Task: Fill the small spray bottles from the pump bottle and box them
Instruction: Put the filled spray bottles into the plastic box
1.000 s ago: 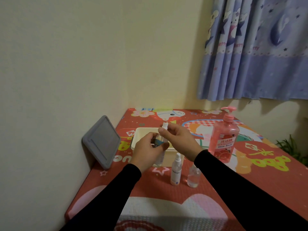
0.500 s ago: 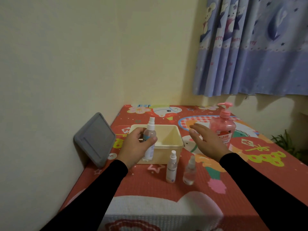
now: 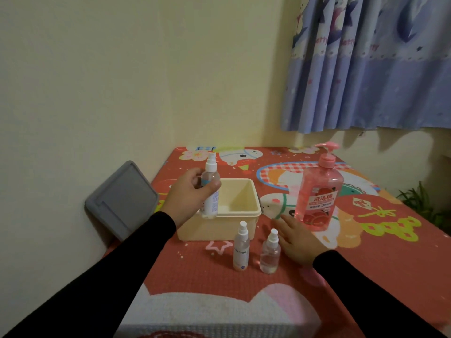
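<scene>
Spray bottle (image 3: 210,191), clear with a white nozzle, stood upright in our left hand (image 3: 189,198), fingers and thumb curled round its middle, raised above the near left corner of the cream box (image 3: 244,215). Our right hand (image 3: 299,241) lay flat on the red cartoon mat (image 3: 195,276), fingers straight, gripping nothing. Just left of it stood two more small bottles: a white labelled one (image 3: 241,247) and a clear one (image 3: 269,252). The pink pump bottle (image 3: 318,191) stood just beyond our right hand. A grey lid (image 3: 122,198) leaned against the left wall.
</scene>
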The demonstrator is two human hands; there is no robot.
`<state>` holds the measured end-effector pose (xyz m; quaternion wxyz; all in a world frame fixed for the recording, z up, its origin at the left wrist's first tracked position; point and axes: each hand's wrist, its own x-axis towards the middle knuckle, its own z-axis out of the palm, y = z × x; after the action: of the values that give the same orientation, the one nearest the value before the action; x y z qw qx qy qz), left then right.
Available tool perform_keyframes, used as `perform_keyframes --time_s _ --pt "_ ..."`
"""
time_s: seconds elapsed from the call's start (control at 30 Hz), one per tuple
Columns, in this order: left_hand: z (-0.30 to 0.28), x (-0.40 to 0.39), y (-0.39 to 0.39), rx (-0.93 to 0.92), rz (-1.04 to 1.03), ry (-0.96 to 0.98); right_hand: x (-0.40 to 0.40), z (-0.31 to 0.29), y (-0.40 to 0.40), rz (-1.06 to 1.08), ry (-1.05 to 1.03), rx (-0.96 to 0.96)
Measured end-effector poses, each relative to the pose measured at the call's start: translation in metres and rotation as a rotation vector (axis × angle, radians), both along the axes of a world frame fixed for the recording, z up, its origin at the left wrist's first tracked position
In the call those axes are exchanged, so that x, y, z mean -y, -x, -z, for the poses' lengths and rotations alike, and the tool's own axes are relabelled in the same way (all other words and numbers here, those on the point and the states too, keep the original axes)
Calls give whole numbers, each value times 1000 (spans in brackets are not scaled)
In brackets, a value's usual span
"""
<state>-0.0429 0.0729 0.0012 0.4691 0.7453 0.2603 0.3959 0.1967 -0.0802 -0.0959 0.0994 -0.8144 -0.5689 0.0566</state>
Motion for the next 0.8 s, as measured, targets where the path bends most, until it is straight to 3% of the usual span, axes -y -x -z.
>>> perform_keyframes --time_s 0.23,0.57,0.8 --pt "-10 -24 -38 -11 -21 55 -9 27 -12 -15 91 41" --pt "-7 -48 -90 -155 -80 120 -9 38 -13 -14 44 83" --pt "10 -56 -109 -226 -91 317 -9 38 -12 -20 44 100"
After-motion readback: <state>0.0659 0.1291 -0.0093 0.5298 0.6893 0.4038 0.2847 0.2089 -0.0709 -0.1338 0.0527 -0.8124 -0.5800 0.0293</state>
